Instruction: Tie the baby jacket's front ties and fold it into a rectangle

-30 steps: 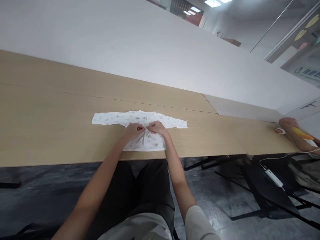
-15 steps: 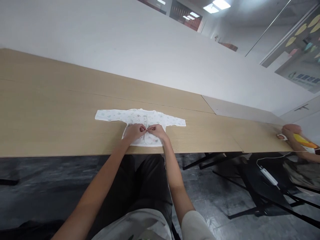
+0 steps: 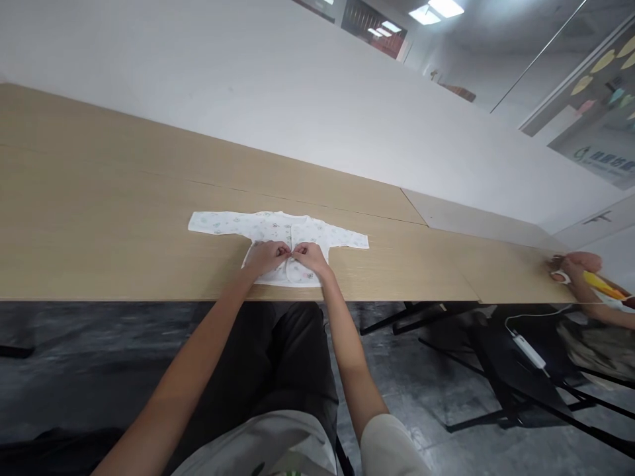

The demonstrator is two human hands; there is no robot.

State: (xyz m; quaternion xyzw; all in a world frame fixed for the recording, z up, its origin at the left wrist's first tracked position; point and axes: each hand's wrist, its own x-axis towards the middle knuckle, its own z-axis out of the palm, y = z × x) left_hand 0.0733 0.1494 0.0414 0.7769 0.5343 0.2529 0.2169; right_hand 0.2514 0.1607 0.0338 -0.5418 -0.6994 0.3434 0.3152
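Observation:
A small white baby shirt with a faint print lies spread on the wooden table, both sleeves stretched out to the sides and its collar toward the wall. My left hand pinches the shirt's front edge at the middle of the chest. Right beside it, my right hand pinches the same front opening from the other side, fingertips nearly meeting. Whatever small fastening may lie between the fingertips is hidden. Below the hands the two front edges part slightly toward the hem.
The long wooden table runs along a white wall. At the far right another person's arm rests on the table. A black folding chair holds a white power strip with its cable.
The view has shifted slightly. Both hands stay at the shirt's front with fingertips close together, and the front edges below them now part a little more.

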